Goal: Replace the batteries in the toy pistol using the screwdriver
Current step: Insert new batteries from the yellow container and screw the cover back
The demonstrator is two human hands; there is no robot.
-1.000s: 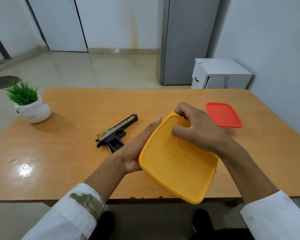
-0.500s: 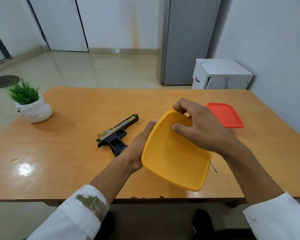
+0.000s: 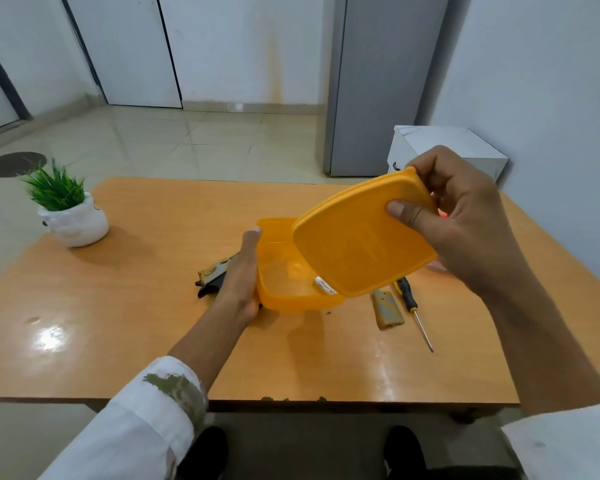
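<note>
An open yellow container (image 3: 278,271) sits on the table with a battery (image 3: 324,285) inside it. My left hand (image 3: 241,275) presses against its left wall, thumb straight along the rim. My right hand (image 3: 465,230) grips the yellow lid (image 3: 357,237), lifted and tilted above the container's right side. The toy pistol (image 3: 213,277) lies behind my left hand, mostly hidden. Its loose battery cover (image 3: 387,308) and a black-and-yellow screwdriver (image 3: 413,306) lie on the table to the right of the container.
A small potted plant (image 3: 68,209) stands at the table's far left. A sliver of a red lid (image 3: 444,215) shows behind my right hand. The wooden table (image 3: 118,323) ends at its near edge by my knees. A white cabinet (image 3: 447,147) stands beyond the table.
The yellow container went from tilted in both hands to lying open on the table. My right hand lifted the lid up and right, uncovering the battery, the cover and the screwdriver.
</note>
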